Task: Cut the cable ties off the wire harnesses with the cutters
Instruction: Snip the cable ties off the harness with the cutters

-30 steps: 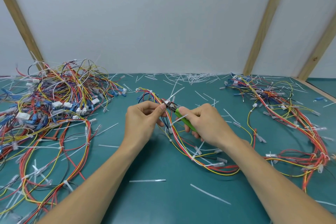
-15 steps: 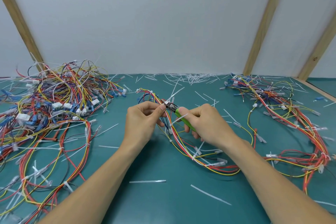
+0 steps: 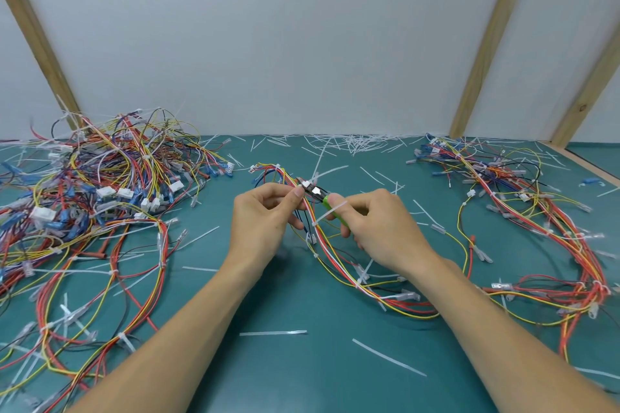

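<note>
A wire harness [image 3: 339, 261] of red, yellow, white and black wires curves across the middle of the teal table [image 3: 302, 372]. My left hand [image 3: 265, 221] pinches its upper part between thumb and fingers. My right hand [image 3: 379, 228] grips the green-handled cutters [image 3: 330, 206]. The metal jaws [image 3: 310, 189] sit at the bundle just beside my left fingertips, around a white cable tie. Another white cable tie [image 3: 327, 213] sticks out of the harness below the jaws, across my right fingers.
A big tangled heap of harnesses [image 3: 94, 198] fills the left side. Another harness [image 3: 543, 221] loops along the right. Cut white tie pieces [image 3: 355, 142] litter the table, thickest by the back wall. A wooden rail [image 3: 590, 166] borders the right edge.
Both hands have stayed nearly still. The cutter jaws have edged slightly up along the bundle toward my left fingertips.
</note>
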`<action>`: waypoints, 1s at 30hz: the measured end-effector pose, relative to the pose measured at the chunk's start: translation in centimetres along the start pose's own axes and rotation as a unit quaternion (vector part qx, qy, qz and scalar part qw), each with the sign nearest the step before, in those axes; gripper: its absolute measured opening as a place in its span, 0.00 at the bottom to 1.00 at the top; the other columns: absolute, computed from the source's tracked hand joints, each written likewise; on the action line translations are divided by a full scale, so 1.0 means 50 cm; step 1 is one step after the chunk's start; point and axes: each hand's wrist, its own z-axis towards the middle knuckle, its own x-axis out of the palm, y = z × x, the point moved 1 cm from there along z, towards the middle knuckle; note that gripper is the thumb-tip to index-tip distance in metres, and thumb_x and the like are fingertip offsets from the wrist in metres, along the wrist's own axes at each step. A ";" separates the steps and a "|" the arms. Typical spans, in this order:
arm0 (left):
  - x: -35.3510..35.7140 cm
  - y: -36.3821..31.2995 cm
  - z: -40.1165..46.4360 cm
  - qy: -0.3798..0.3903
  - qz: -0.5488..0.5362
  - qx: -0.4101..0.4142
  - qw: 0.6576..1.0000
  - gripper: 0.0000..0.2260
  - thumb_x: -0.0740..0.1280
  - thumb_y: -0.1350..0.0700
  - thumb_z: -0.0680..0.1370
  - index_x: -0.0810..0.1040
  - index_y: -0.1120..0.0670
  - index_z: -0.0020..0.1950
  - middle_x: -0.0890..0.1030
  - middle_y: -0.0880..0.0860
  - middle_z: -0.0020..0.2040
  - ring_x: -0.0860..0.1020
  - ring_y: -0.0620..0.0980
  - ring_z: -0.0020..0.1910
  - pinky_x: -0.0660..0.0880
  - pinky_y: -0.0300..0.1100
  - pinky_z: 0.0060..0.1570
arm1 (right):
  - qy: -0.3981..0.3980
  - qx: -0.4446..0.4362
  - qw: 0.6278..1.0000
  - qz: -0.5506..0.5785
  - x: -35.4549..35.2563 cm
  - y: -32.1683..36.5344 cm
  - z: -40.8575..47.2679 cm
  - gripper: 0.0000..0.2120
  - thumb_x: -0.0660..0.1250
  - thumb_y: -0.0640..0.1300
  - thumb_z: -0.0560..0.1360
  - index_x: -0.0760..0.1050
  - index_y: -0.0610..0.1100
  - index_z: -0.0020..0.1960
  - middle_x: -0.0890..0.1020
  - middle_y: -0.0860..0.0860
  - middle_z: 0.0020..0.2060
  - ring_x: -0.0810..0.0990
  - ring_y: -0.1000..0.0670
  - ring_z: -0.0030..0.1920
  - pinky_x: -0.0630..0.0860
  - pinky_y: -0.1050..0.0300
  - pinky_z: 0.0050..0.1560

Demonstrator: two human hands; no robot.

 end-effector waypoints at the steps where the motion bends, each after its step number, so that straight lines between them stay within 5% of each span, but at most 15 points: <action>1: 0.001 -0.001 0.000 -0.001 -0.001 -0.002 1.000 0.08 0.72 0.55 0.78 0.83 0.58 0.43 0.85 0.52 0.36 0.79 0.48 0.26 0.68 0.29 0.25 | -0.003 0.006 1.000 -0.001 0.001 -0.002 0.001 0.24 0.61 0.66 0.80 0.84 0.53 0.38 0.82 0.50 0.30 0.73 0.54 0.25 0.77 0.49 0.36; 8: -0.001 -0.002 0.001 -0.016 -0.013 -0.027 0.999 0.07 0.72 0.56 0.78 0.83 0.58 0.43 0.85 0.51 0.35 0.78 0.47 0.26 0.67 0.30 0.25 | -0.068 0.024 0.996 0.058 -0.008 -0.003 0.006 0.21 0.62 0.63 0.81 0.82 0.57 0.34 0.80 0.55 0.25 0.74 0.55 0.24 0.74 0.55 0.36; 12: -0.001 -0.002 0.000 -0.003 -0.019 -0.049 0.999 0.07 0.72 0.55 0.79 0.82 0.57 0.44 0.84 0.50 0.36 0.81 0.49 0.27 0.67 0.36 0.21 | -0.085 0.063 0.972 0.212 -0.017 0.009 0.010 0.19 0.66 0.61 0.80 0.83 0.45 0.44 0.81 0.53 0.31 0.77 0.52 0.29 0.74 0.56 0.29; 17: -0.002 -0.004 0.001 -0.007 -0.053 -0.072 0.996 0.06 0.71 0.56 0.79 0.82 0.58 0.44 0.83 0.50 0.34 0.83 0.50 0.28 0.71 0.38 0.21 | 0.002 0.048 0.954 0.297 -0.019 0.014 0.009 0.04 0.74 0.41 0.77 0.79 0.43 0.46 0.83 0.51 0.34 0.74 0.51 0.30 0.72 0.58 0.26; 21: -0.003 -0.003 0.004 -0.011 -0.074 -0.093 0.993 0.07 0.72 0.55 0.79 0.82 0.57 0.44 0.83 0.50 0.35 0.82 0.49 0.29 0.72 0.38 0.22 | 0.013 0.046 0.970 0.238 0.005 0.016 0.007 0.08 0.76 0.38 0.74 0.78 0.45 0.47 0.83 0.46 0.37 0.74 0.52 0.30 0.72 0.56 0.29; 30: -0.002 -0.002 0.004 0.006 -0.072 -0.102 0.992 0.06 0.72 0.54 0.79 0.83 0.57 0.47 0.83 0.48 0.36 0.82 0.48 0.30 0.73 0.38 0.23 | 0.044 0.037 0.977 0.204 0.016 0.021 -0.002 0.11 0.79 0.42 0.72 0.78 0.47 0.48 0.83 0.58 0.33 0.77 0.57 0.31 0.75 0.60 0.30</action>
